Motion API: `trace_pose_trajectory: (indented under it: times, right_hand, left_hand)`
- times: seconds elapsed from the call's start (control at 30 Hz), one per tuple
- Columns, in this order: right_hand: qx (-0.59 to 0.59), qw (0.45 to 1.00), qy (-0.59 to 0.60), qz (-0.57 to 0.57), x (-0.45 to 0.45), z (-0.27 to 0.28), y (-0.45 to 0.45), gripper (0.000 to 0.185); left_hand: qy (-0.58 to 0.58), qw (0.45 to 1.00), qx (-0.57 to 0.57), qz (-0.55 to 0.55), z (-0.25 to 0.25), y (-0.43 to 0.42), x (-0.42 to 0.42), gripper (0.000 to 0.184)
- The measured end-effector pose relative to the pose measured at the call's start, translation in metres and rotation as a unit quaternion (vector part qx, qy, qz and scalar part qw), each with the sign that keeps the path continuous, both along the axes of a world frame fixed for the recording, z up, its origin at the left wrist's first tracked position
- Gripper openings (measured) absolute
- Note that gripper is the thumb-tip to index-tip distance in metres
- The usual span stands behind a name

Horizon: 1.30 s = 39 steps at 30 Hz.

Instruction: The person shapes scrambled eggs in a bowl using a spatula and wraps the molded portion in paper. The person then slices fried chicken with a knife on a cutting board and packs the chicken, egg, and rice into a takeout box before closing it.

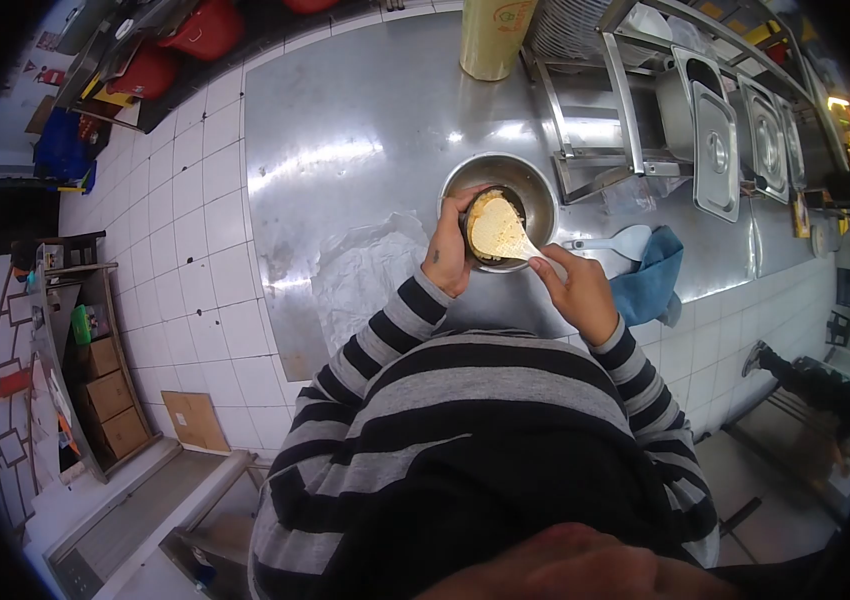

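Note:
My left hand [448, 248] is closed round the side of a small dark bowl [519, 204], tilted above a larger metal mixing bowl [543, 186]. Pale yellow, crumbly food shows along the small bowl's edge. In my right hand [582, 292], closed round the handle, is a rice paddle [496, 225] whose blade lies over the small bowl's mouth. The blade looks pale yellow; whether food coats it I cannot tell. What lies at the bottom of either bowl is hidden.
A white spatula [620, 242] lies right of the bowls beside a blue cloth [649, 280]. Crumpled translucent sheeting [370, 275] spreads over the steel table [335, 110] at left. A yellowish cylindrical container [495, 40] stands behind; a metal rack [625, 100] holds lidded pans at right.

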State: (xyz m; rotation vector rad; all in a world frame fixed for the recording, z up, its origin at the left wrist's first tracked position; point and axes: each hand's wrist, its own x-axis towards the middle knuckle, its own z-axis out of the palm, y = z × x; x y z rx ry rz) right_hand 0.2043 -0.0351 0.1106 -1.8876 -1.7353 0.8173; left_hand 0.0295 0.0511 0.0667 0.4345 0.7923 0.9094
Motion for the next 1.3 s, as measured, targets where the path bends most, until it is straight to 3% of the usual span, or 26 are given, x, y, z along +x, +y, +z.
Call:
trace_pose_trajectory:
  times: [0.1,0.17,0.3,0.37,0.43,0.57,0.63,0.67,0.7,0.77,0.8,0.93,1.03,1.1,1.17,1.23,1.3]
  right_hand:
    - [0.005,0.998,-0.069,0.004,-0.001,0.013,0.006,0.034]
    - [-0.022,0.998,-0.051,0.02,0.001,0.027,0.013,0.033]
    - [0.004,0.998,0.032,0.053,0.024,0.041,0.03,0.034]
    - [-0.001,0.998,0.058,0.004,0.023,0.047,0.036,0.035]
    - [0.034,0.999,0.012,0.041,0.013,0.039,0.033,0.034]
    - [-0.044,0.995,-0.075,0.041,0.012,0.052,0.032,0.025]
    - [0.096,0.981,-0.165,0.031,0.021,0.039,0.033,0.019]
    - [0.061,0.969,-0.236,0.048,0.022,0.034,0.034,0.015]
    - [0.061,0.969,-0.234,0.046,0.019,0.024,0.035,0.015]
    - [0.045,0.936,-0.348,0.036,0.007,-0.004,0.04,0.016]
    - [0.056,0.931,-0.358,0.036,-0.001,-0.015,0.042,0.027]
    - [0.052,0.946,-0.295,0.124,-0.028,-0.03,0.036,0.044]
    - [0.06,0.942,-0.274,0.186,-0.018,-0.01,0.028,0.045]
    - [0.077,0.941,-0.279,0.177,-0.013,-0.004,0.033,0.043]
    - [0.119,0.931,-0.339,0.065,-0.013,0.001,0.046,0.04]
    - [0.14,0.923,-0.357,0.039,-0.009,-0.017,0.049,0.038]
    - [0.009,0.936,-0.332,0.12,-0.01,-0.027,0.05,0.038]
  left_hand:
    - [-0.012,0.999,-0.031,-0.015,0.001,0.002,-0.004,0.053]
    - [-0.045,0.994,-0.081,-0.049,0.002,0.004,-0.008,0.055]
    - [-0.028,0.995,-0.076,-0.051,0.005,0.001,-0.01,0.056]
    - [-0.022,0.996,-0.065,-0.057,0.0,0.0,-0.014,0.054]
    - [-0.032,0.996,-0.07,-0.054,0.008,0.001,-0.019,0.055]
    - [-0.033,0.997,-0.063,-0.036,0.01,0.002,-0.055,0.058]
    - [-0.018,0.996,-0.072,-0.041,0.01,-0.003,-0.079,0.058]
    - [-0.005,0.996,-0.082,-0.044,0.01,-0.009,-0.086,0.058]
    - [-0.003,0.996,-0.082,-0.046,0.007,-0.015,-0.088,0.058]
    - [-0.014,0.988,-0.119,-0.097,0.002,-0.024,-0.09,0.058]
    - [0.0,0.987,-0.141,-0.084,0.001,-0.029,-0.084,0.057]
    - [-0.006,0.99,-0.128,-0.052,-0.025,-0.036,-0.073,0.052]
    - [0.006,0.993,-0.118,-0.013,-0.028,-0.03,-0.076,0.051]
    - [0.013,0.994,-0.106,-0.02,-0.031,-0.025,-0.082,0.051]
    - [0.026,0.993,-0.102,-0.045,-0.034,-0.021,-0.084,0.05]
    - [0.027,0.994,-0.097,-0.041,-0.039,-0.017,-0.084,0.049]
    - [0.029,0.995,-0.087,-0.033,-0.041,-0.011,-0.084,0.048]
